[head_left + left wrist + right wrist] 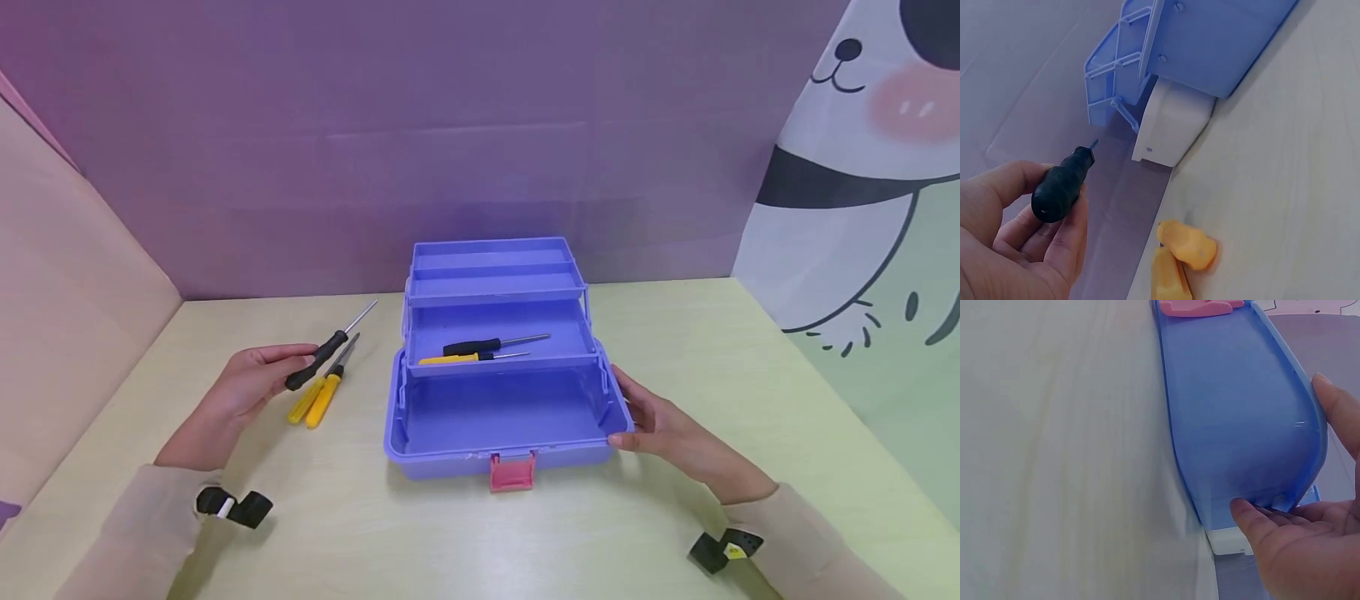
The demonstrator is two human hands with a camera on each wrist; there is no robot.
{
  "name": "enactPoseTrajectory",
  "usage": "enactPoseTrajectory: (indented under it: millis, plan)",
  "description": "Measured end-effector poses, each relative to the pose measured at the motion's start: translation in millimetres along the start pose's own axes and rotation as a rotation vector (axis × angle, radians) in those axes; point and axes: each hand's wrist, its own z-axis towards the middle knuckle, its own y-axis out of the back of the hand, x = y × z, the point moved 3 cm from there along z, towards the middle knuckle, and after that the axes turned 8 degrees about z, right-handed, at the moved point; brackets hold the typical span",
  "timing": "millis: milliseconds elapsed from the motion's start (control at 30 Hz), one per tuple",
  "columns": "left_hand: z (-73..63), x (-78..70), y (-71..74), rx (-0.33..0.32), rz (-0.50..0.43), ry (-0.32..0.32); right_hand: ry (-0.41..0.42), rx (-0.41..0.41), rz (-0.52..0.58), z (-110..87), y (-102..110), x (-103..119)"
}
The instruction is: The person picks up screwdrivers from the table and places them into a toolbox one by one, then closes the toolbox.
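Observation:
My left hand (258,379) pinches a black-handled screwdriver (322,360) between thumb and fingers, its shaft slanting up to the right, left of the toolbox. In the left wrist view its dark handle (1060,187) points back toward the camera. Below it, two yellow-handled screwdrivers (324,400) lie crossed on the table. The purple-blue toolbox (450,460) stands open with its tiers raised. Its middle tray (495,321) holds another black-handled screwdriver (471,347) and a yellow one (450,359). At the box's front right corner, my right hand (656,421) grips the rim and side wall.
A pink latch (512,473) hangs at the toolbox's front. The upper tray (495,279) sits at the back. Behind the pale table (480,542) rises a purple wall (480,142), with a cartoon-printed panel (832,242) on the right.

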Motion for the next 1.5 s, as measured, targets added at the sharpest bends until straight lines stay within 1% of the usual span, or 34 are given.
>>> enactPoseTrajectory:
  millis: [100, 267, 433, 600, 700, 900, 1033, 1233, 1433, 1500]
  plan:
    - [-1.7, -2.0, -3.5, 0.008, -0.02, 0.0, 0.002, 0.008, 0.008, -0.3, -0.9, -0.4]
    - [-4.6, -7.2, -9.5, 0.021, 0.001, -0.015, -0.003, 0.002, 0.008, -0.8, -1.1, -0.2]
    - [-6.1, -16.3, -17.2, 0.034, 0.028, -0.037, 0.0, -0.003, 0.007, 0.1, -0.8, -0.3]
    - [-8.5, -25.6, -25.0, 0.059, 0.011, -0.065, -0.005, -0.012, 0.001, 0.3, 0.2, -1.1]
    - [-9.8, -29.0, -28.3, 0.069, 0.018, -0.072, -0.009, -0.009, 0.003, 0.1, 0.3, -1.6]
    - [-9.7, -32.7, -33.3, 0.059, 0.063, -0.072, -0.008, -0.015, -0.001, 0.3, 0.7, -1.2]
    - [-11.3, -35.8, -37.8, 0.063, 0.077, -0.072, -0.015, -0.015, -0.006, -0.4, 1.2, -1.2]
    - [-12.7, -41.5, -46.6, 0.067, 0.137, -0.09, -0.005, -0.011, 0.005, -0.3, 1.0, -1.2]
    - [-13.6, -47.7, -55.9, 0.06, 0.17, -0.065, -0.009, -0.007, 0.004, -1.0, -0.6, 0.4]
    - [-13.7, -49.1, -59.0, 0.063, 0.163, -0.057, -0.01, -0.011, -0.001, -0.9, -0.5, 1.1]
